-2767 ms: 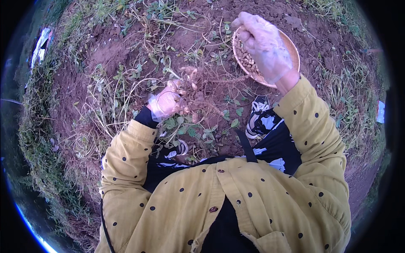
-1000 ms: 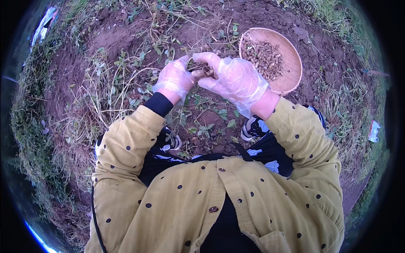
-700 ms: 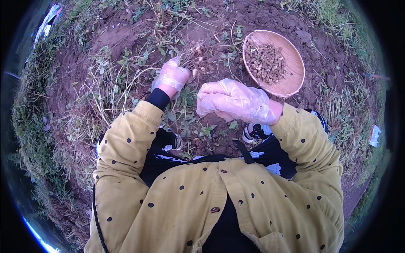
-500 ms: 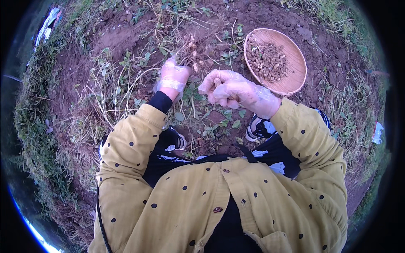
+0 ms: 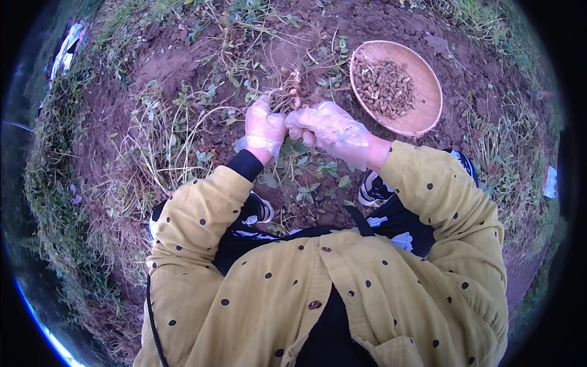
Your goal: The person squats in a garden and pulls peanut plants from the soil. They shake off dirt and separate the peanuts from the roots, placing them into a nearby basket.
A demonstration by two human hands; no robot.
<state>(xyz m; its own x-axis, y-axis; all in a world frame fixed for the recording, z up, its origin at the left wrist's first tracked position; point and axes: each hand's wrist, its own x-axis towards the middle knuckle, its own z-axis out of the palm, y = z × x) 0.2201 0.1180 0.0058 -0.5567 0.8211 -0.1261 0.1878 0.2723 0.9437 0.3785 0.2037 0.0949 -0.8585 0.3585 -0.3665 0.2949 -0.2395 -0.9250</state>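
My left hand (image 5: 265, 127), in a clear plastic glove, is closed round the base of a peanut plant (image 5: 294, 85). The plant's roots and several pods stick up past the fingers. Right up against it, my right hand (image 5: 333, 129), gloved the same way, has its fingers curled in among the lower pods. Peanuts were showing in that palm a moment ago; now the fingers mostly hide them. A round woven basket (image 5: 430, 98) stands to the right of my hands, with a heap of peanuts (image 5: 385, 87) in it.
Pulled peanut vines (image 5: 165, 131) lie over the soil on the left. More dry stalks (image 5: 504, 147) lie at the right. My shoes (image 5: 370, 188) are planted just below my hands. A small white and red packet (image 5: 550, 182) lies at the far right.
My right hand has moved left and in against the plant, its fingers turning downward over the peanuts. My left hand has shifted slightly right with the plant.
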